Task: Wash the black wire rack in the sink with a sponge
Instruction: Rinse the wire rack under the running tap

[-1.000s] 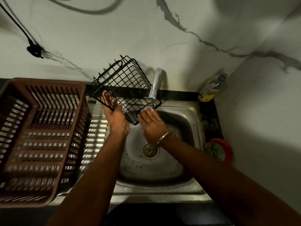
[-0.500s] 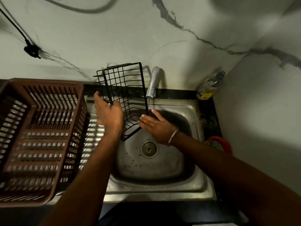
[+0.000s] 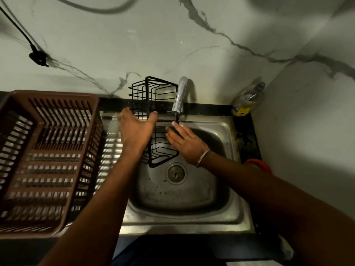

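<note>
Fingers [image 3: 181, 128] of the right hand [image 3: 187, 145] are held straight under the tap [image 3: 179, 96] and laid flat against the right side of the black wire rack [image 3: 148, 96]. The rack is stood on end over the back left corner of the sink [image 3: 192, 200], its low corner just beside the drain [image 3: 175, 173]. It is gripped by the left hand [image 3: 136, 131], thumb hooked over one wire.

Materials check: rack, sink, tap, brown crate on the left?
Rack: thin metal wire with a matte black coating, probably paint or powder coat. Sink: looks like stainless steel, going by the dull grey sheen and soft reflections. Tap: polished metal with bright highlights, likely chromed. Crate: moulded brown plastic with slotted walls and a slight gloss.
</note>
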